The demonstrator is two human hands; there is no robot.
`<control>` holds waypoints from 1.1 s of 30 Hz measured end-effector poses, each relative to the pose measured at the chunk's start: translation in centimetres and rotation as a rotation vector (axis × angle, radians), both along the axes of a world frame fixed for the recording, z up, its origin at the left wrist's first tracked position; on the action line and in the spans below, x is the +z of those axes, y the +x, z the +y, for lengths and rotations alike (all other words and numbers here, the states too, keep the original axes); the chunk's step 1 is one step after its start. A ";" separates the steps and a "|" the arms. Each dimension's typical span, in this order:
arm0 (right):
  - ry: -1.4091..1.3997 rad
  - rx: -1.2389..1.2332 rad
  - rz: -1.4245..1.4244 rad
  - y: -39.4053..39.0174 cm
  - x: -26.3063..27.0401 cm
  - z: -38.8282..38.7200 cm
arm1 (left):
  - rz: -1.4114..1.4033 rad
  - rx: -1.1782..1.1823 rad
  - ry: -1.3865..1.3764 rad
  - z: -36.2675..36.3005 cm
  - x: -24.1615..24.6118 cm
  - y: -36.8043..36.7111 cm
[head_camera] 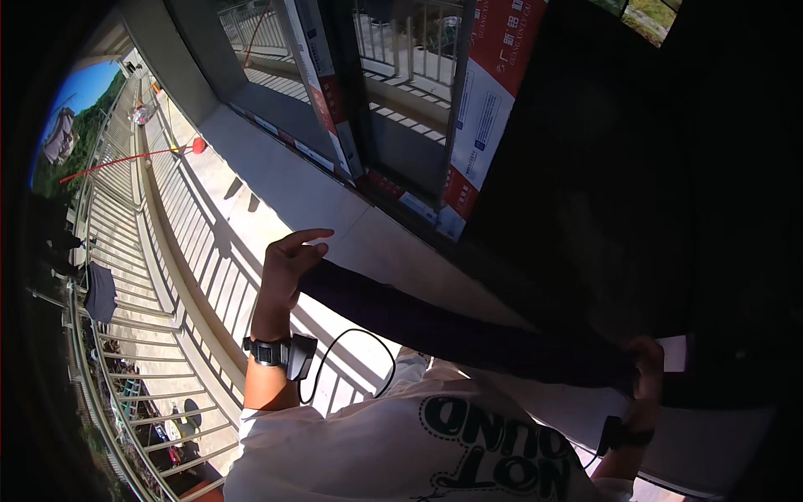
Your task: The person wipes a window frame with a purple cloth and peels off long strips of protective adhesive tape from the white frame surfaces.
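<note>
A long dark cloth (439, 320), folded or bunched into a strip, stretches between both hands in front of my white shirt (389, 439). My left hand (292, 263) holds its near-left end, with the index finger pointing out past the thumb. A black device with a watch-like strap (270, 351) sits on the left wrist, and a black cable (351, 332) loops from it. In deep shade at the other end, my right hand (649, 370) grips the cloth; its fingers are hard to make out. Another black strap (630, 434) circles the right wrist.
A window frame with red and white protective film (483, 113) stands ahead above a pale sill (313, 188). Metal railings (150, 301) run along the left, with a dark cloth-like item (100, 292) hanging there. A red pole (125, 162) crosses the walkway. Deep shadow covers the right.
</note>
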State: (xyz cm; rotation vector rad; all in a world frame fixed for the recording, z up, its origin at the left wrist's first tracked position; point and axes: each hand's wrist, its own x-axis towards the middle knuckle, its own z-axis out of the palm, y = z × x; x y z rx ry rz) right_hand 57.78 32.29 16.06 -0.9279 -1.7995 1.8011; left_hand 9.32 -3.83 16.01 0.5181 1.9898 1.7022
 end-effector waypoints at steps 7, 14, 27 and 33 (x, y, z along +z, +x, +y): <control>0.177 0.086 -0.384 -1.2 -2.3 -0.1 | -0.065 -0.092 0.470 -0.5 0.2 -1.3; 0.266 0.053 -0.587 -2.8 -1.7 -1.1 | -0.167 0.083 0.366 0.2 -2.4 -3.7; 0.519 0.173 -0.687 -3.6 -3.9 -1.7 | 0.738 -0.217 -0.252 9.4 -7.5 0.8; 0.856 0.057 -0.659 -4.1 -6.8 -1.8 | 1.011 -0.210 -0.347 15.0 -10.0 1.2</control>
